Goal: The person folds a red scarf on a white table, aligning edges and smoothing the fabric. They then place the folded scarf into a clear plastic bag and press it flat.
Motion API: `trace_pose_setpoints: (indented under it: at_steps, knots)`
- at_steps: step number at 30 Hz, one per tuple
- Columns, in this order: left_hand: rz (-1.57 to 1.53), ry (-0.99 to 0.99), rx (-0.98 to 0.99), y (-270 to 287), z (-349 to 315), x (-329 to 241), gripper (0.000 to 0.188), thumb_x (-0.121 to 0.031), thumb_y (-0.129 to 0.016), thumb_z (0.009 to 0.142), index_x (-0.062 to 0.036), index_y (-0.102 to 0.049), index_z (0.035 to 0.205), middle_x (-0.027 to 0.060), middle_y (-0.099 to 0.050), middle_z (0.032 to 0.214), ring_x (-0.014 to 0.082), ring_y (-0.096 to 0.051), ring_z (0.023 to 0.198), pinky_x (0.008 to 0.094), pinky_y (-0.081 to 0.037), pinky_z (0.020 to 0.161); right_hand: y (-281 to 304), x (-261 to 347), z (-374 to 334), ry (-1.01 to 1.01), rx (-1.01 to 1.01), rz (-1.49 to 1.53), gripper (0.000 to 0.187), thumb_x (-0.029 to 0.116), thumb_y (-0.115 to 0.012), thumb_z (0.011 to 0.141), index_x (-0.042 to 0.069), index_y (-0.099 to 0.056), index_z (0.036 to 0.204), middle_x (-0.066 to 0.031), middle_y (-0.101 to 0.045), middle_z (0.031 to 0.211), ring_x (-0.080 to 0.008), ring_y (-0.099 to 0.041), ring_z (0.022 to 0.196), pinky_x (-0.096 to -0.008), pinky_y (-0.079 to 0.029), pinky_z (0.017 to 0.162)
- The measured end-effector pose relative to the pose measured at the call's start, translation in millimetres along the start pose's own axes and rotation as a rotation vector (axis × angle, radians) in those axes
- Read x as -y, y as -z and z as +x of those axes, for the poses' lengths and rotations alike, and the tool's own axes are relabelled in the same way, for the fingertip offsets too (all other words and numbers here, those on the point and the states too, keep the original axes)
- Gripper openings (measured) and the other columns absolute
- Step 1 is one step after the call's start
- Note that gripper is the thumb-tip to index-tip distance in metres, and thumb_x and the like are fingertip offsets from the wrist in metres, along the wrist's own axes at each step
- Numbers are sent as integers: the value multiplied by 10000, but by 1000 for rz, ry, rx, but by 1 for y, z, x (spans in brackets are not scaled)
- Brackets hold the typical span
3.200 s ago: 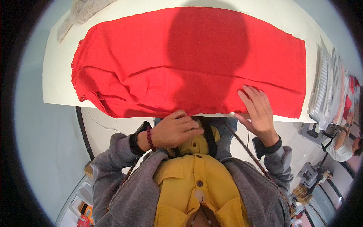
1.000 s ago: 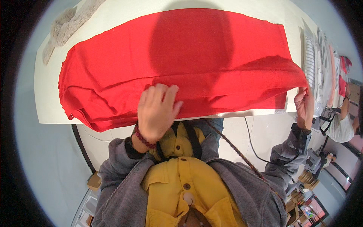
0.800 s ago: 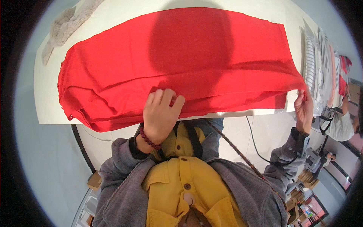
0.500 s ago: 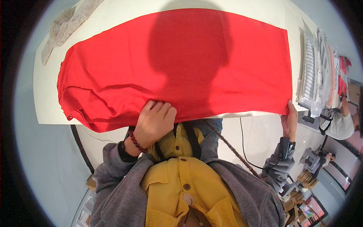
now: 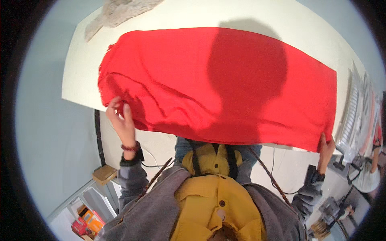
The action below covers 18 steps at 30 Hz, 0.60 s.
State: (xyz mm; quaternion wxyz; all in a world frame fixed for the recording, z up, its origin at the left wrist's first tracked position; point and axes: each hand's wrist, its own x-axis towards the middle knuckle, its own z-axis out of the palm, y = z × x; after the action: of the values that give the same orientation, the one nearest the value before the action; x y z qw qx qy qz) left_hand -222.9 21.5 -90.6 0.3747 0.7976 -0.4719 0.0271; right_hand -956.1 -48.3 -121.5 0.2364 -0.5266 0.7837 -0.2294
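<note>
A red cloth with a ragged, fringed left edge (image 5: pixel 181 68), like a shawl, lies spread over a white table. Its right part is smooth, while wrinkles and a raised fold run through the near left part. My left hand (image 5: pixel 123 124) is at the near left corner, fingers bent and thumb apart, with red fabric showing behind the gap; no grip on it shows. At the near right corner, my right hand (image 5: pixel 327 148) holds the cloth's edge, thumb on top; its other fingers are partly hidden.
Grey-beige plush fabric (image 5: pixel 124 12) lies at the table's far left. Clear-bagged folded garments (image 5: pixel 352 110) line the right end of the white table (image 5: pixel 76 80). A cardboard box (image 5: pixel 105 174) is below left. Another person (image 5: pixel 368 178) shows at the far right.
My left hand has left the middle of the near edge and moved left to the cloth's corner, its fingers loosening. My right hand stays at the right corner. The view has shifted.
</note>
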Motion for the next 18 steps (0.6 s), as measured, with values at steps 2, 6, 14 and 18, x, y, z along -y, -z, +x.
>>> trace_pose_setpoints:
  at_steps: [2,6,14,18]
  knots:
    - [-117,443,5,15,30,59,433,-237,-618,992,6,-522,1337,113,-584,1282,213,-552,1134,363,-451,977,3,-13,12,60,-184,66,360,259,-605,1004,-65,-653,1154,-136,-712,1002,-216,-622,891,-350,-503,846]
    - [-164,490,25,15,53,127,483,-255,-539,969,59,-551,1336,190,-674,1198,227,-629,1048,352,-489,929,30,-33,32,207,-370,-172,398,258,-571,1010,-96,-618,1187,-246,-698,1054,-342,-651,923,-427,-495,865]
    - [-533,97,144,-39,50,56,329,33,-509,939,21,-542,1266,124,-648,1172,190,-615,1036,306,-474,934,24,-80,27,90,-410,-854,505,439,-442,1037,51,-484,1358,-294,-685,964,-498,-654,839,-591,-491,658]
    - [-309,179,69,-31,74,32,374,56,-415,951,9,-512,1309,121,-615,1231,205,-576,1113,325,-449,975,20,-67,27,-24,-328,-796,477,440,-445,1031,69,-467,1332,-290,-687,973,-503,-652,849,-598,-479,656]
